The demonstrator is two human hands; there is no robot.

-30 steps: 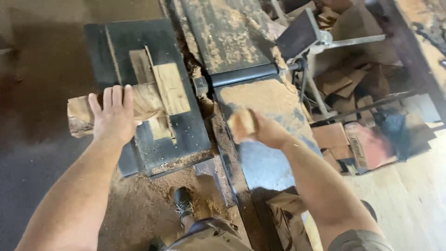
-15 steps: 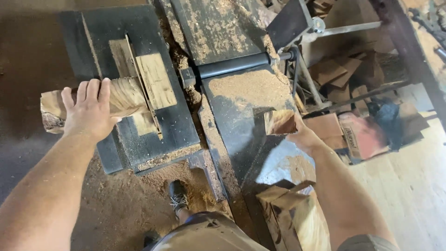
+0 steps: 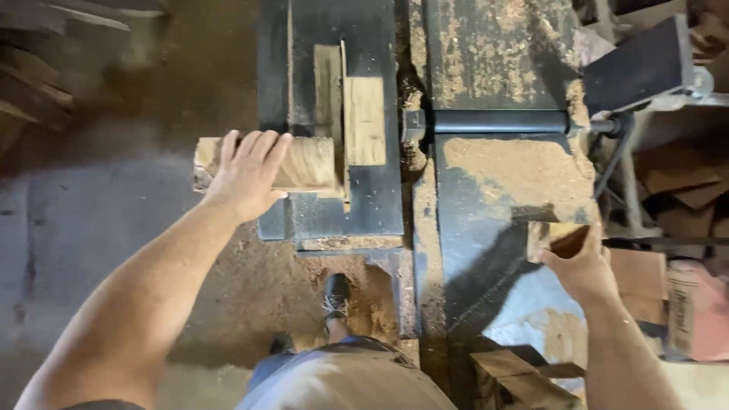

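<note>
Presently the left hand (image 3: 247, 176), fingers spread flat, presses one wood block (image 3: 300, 163) on the saw surface (image 3: 372, 205), its right end touching the fence. The right hand (image 3: 581, 262) pinches a second, smaller offcut (image 3: 548, 234) well right, above the sawdusty planer bed (image 3: 516, 171). Judging by this, a cut piece is being cleared away; next calls for steadying the block against the fence.

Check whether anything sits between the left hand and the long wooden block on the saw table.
Nothing visible does. The left hand already lies flat on the long wooden block, whose other end meets the upright wooden board on the saw table.
</note>
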